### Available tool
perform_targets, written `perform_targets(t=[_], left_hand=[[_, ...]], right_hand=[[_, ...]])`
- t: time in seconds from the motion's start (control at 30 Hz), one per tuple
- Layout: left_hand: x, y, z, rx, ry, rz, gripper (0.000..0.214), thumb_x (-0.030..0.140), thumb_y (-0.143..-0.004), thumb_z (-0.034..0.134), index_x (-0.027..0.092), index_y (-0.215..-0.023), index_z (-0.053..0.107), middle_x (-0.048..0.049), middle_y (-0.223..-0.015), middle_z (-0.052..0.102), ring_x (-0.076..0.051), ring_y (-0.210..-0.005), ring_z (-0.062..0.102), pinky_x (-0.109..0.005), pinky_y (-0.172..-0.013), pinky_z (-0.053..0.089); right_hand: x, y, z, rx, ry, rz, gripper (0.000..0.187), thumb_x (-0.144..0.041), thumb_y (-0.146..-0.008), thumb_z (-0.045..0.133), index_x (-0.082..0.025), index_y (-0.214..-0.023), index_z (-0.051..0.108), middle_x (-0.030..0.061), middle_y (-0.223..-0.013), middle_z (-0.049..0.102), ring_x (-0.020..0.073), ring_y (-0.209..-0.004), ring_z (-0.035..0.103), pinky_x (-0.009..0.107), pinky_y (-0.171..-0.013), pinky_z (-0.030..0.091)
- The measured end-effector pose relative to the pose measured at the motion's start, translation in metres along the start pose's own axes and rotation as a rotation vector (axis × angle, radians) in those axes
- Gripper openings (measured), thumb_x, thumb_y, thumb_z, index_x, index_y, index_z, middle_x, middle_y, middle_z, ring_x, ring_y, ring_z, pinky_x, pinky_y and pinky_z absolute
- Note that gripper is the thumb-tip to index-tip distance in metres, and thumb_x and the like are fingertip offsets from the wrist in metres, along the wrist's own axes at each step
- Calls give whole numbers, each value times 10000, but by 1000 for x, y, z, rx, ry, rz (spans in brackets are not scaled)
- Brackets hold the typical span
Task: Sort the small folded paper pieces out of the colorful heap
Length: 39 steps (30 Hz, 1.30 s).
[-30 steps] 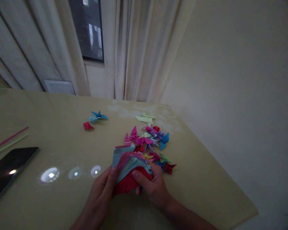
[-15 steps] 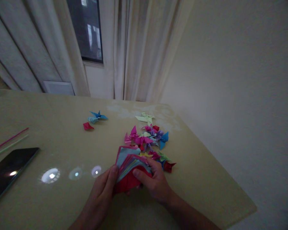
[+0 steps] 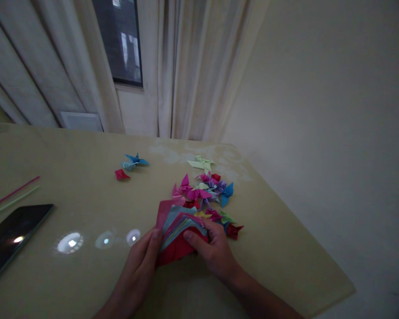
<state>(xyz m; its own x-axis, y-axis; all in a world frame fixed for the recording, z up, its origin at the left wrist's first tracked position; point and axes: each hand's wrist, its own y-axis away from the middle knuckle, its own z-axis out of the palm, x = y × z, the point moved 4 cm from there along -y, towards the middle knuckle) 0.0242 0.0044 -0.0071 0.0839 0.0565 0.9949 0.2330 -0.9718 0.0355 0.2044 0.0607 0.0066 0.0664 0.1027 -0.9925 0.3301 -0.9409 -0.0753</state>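
A fanned stack of coloured paper sheets [image 3: 176, 226], red at the bottom with pink and light blue on top, sits low over the table between both hands. My right hand [image 3: 213, 254] grips it from the right, thumb on top. My left hand [image 3: 138, 270] holds its left edge, with the thumb pressed against the sheets. Just beyond the stack lies a heap of small folded paper figures [image 3: 208, 195] in pink, purple, blue, green and red.
A yellowish table [image 3: 279, 248] ends near a plain wall on the right. A blue folded figure [image 3: 134, 161] and a red one [image 3: 121, 175] lie apart at the back. A dark tablet [image 3: 9, 235] and two thin sticks [image 3: 11, 197] lie at the left. Curtains hang behind.
The top sheets of the stack have shifted: a pink sheet now stands out at the upper left where light blue showed before. Both hands stay in place.
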Motion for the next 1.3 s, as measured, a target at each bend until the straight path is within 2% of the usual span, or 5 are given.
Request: perform_targets(t=[0.33, 0.57, 0.83, 1.0, 1.3], left_hand=[[-2, -4, -1, -23, -18, 43, 569, 693, -924, 580, 190, -1111, 766, -84, -1053, 801, -260, -845, 723, -316, -783, 605], [-3, -3, 4, -110, -12, -44, 653, 758, -899, 554, 154, -937, 800, -78, -845, 787, -255, -736, 696, -305, -667, 583], [4, -6, 6, -146, 82, -19, 613, 729, -867, 624, 163, -1032, 792, -77, -903, 792, -246, -722, 694, -314, -661, 595], [-1, -2, 5, -121, 31, -44, 639, 747, -908, 554, 157, -902, 797, -80, -844, 777, -243, -717, 677, -312, -678, 590], [-6, -3, 7, -177, 80, -52, 589, 710, -930, 561, 163, -909, 780, -55, -751, 753, -222, -658, 674, -274, -625, 557]], right_hand=[[1, 1, -1, 0, 12, 5, 382, -530, -870, 788, -162, -965, 826, 31, -819, 731, 169, -709, 597, 268, -677, 503], [3, 2, -1, 22, 27, 8, 419, -557, -875, 765, -161, -993, 831, 35, -823, 718, 172, -713, 586, 264, -660, 505], [-1, 1, -1, 11, 49, 11, 410, -564, -869, 771, -155, -854, 796, 4, -699, 621, 137, -626, 492, 249, -600, 445], [1, 2, -2, 32, 49, -13, 410, -577, -875, 760, -169, -893, 790, 9, -747, 643, 146, -660, 522, 250, -617, 477], [5, 2, 5, -39, -107, 130, 476, -624, -839, 785, -154, -898, 741, -4, -631, 619, 126, -472, 553, 237, -451, 499]])
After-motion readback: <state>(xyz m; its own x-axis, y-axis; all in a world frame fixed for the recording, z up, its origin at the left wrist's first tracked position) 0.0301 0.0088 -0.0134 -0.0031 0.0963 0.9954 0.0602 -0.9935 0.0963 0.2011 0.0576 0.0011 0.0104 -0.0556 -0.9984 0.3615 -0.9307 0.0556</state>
